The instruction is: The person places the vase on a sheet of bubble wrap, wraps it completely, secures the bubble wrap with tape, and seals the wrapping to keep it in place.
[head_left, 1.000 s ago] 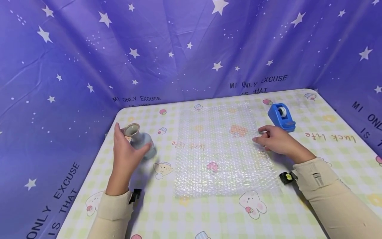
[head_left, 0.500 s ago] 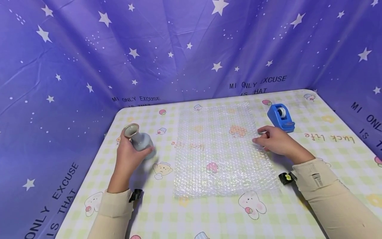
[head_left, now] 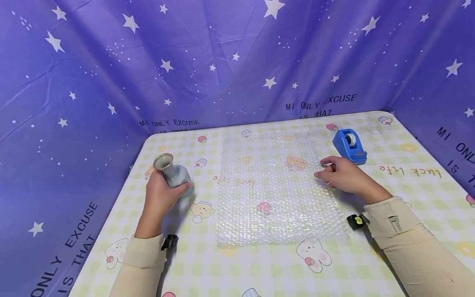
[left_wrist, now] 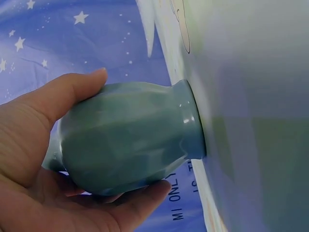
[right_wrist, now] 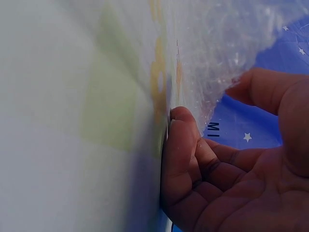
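On the left of the table, a glazed blue-grey ceramic vase point(head_left: 177, 178) with a flared mouth stands upright. My left hand point(head_left: 158, 199) grips it, thumb on the near side and fingers round the other. The left wrist view shows the vase's foot point(left_wrist: 193, 121) at the tabletop, with the palm behind the body. A sheet of clear bubble wrap point(head_left: 272, 189) lies flat in the middle. My right hand point(head_left: 343, 175) rests at its right edge, fingers loosely bent. In the right wrist view, thumb and fingers stand apart beside the wrap; whether the thumb touches it I cannot tell.
A blue tape dispenser point(head_left: 349, 146) with a roll of clear tape stands behind the right hand. The checked tablecloth point(head_left: 274, 272) has cartoon prints. Purple star-patterned curtains point(head_left: 222, 62) hang behind the table and at both sides.
My left hand's fingers have closed round the vase from a looser, more upright pose a second ago. The vase, bubble wrap and right hand have stayed in place.
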`<state>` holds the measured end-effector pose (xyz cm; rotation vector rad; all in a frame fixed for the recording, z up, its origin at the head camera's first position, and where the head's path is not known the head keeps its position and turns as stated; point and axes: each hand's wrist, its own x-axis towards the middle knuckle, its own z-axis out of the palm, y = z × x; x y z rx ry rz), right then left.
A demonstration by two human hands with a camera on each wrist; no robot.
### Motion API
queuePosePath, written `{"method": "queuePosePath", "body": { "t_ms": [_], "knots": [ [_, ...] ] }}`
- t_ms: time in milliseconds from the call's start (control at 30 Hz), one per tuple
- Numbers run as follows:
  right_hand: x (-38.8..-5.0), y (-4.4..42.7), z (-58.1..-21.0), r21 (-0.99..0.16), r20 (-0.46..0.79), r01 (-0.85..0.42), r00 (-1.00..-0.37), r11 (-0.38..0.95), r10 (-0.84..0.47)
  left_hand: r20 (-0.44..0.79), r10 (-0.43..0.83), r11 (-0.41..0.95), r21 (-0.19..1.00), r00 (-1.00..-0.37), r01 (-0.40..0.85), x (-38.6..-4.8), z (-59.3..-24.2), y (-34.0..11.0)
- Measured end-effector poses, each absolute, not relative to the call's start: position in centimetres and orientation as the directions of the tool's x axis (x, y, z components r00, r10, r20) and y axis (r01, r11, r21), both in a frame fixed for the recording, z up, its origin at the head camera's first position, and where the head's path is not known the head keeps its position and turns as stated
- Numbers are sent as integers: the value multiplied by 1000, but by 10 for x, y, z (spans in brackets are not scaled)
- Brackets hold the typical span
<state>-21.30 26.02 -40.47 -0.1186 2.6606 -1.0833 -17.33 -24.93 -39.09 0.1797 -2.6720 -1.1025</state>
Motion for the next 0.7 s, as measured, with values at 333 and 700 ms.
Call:
{"method": "queuePosePath", "body": {
  "t_ms": [333,700],
  "knots": [
    [-212,260,-405,-704,-201,17,-964,710,-176,177,-198,740,672,-964,-29,-174,-392,-252],
    [-213,261,-406,-705,-193,12,-965,709,-176,182,-205,740,672,-962,-30,-173,-391,-253]
  ]
}}
